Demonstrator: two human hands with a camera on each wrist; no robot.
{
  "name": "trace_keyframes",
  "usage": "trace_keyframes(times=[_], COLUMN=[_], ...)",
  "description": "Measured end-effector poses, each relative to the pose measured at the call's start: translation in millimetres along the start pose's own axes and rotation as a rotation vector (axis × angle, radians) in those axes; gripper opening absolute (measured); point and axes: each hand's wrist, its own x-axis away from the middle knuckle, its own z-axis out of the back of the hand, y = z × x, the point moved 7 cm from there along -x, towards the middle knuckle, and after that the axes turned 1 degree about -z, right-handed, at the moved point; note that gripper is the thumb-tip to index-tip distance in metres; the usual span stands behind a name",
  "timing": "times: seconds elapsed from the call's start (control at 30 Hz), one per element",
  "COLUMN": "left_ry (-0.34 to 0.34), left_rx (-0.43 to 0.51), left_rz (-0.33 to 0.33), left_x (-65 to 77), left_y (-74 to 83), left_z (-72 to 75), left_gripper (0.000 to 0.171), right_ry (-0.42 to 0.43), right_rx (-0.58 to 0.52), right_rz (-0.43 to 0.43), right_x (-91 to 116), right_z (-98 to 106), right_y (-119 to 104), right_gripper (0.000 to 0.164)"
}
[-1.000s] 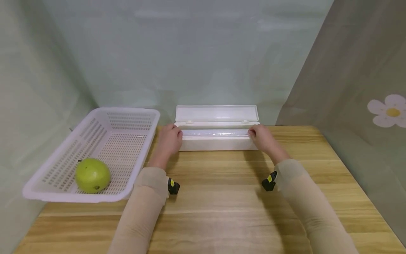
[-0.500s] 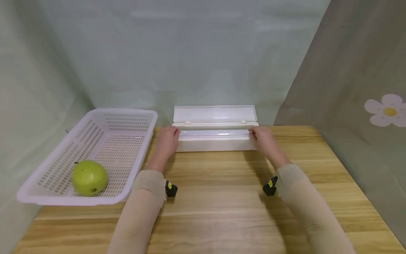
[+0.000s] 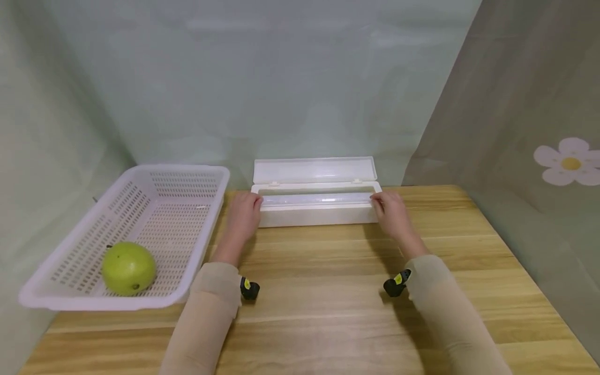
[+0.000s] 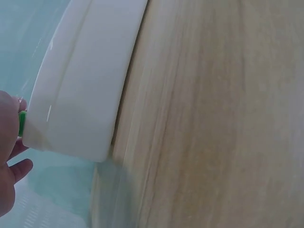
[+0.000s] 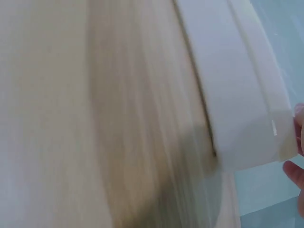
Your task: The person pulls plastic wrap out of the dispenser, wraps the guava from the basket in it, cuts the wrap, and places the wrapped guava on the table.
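Note:
A long white cling film box (image 3: 319, 217) lies on the table against the back, its lid (image 3: 314, 170) raised behind it. Clear plastic film (image 3: 316, 199) stretches across the top of the box. My left hand (image 3: 244, 214) pinches the film at its left end, and my right hand (image 3: 392, 212) pinches the right end. In the left wrist view the left fingers (image 4: 7, 123) are beside the end of the box (image 4: 80, 104), near a small green piece (image 4: 22, 122). The right wrist view catches only the right fingertips (image 5: 297, 173) at the opposite end.
A white perforated plastic basket (image 3: 217, 208) stands to the left, holding a round green fruit (image 3: 128, 268) with a short stem. The wooden table (image 3: 319, 312) meets a pale curtain (image 3: 300, 94) at the back. A small camera is strapped to each wrist.
Both hands have come slightly toward me with the film, and the gap in the box behind the film looks wider. The head view has shifted a little. Basket and fruit stay in place.

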Motion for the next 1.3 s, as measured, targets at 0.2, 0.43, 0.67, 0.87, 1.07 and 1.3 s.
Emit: trace_keyframes(times=[0.2, 0.43, 0.67, 0.87, 1.07, 1.3], left_ry=[0.008, -0.009, -0.017, -0.03, -0.028, 0.025], left_rx=[-0.006, 0.017, 0.029, 0.021, 0.029, 0.074], left_rz=[-0.029, -0.053, -0.035, -0.053, -0.051, -0.063], left_x=[4.0, 4.7, 7.0, 8.5, 8.2, 10.5], left_y=[0.4, 1.7, -3.2, 2.1, 2.6, 0.2], left_z=[-0.3, 4.6, 1.1, 2.2, 3.7, 6.1], left_gripper=[0.019, 0.019, 0.02, 0.017, 0.015, 0.015], right_ry=[-0.006, -0.011, -0.008, 0.111, 0.161, 0.146], right_rx=[-0.034, -0.092, -0.183, -0.224, -0.214, -0.233], right_rz=[-0.068, -0.105, -0.168, -0.163, -0.126, -0.147], right_x=[3, 5, 8, 14, 14, 14], right_z=[1, 2, -4, 1, 6, 3], right_y=[3, 4, 11, 13, 9, 11], right_gripper=[0.019, 0.02, 0.021, 0.016, 0.014, 0.014])
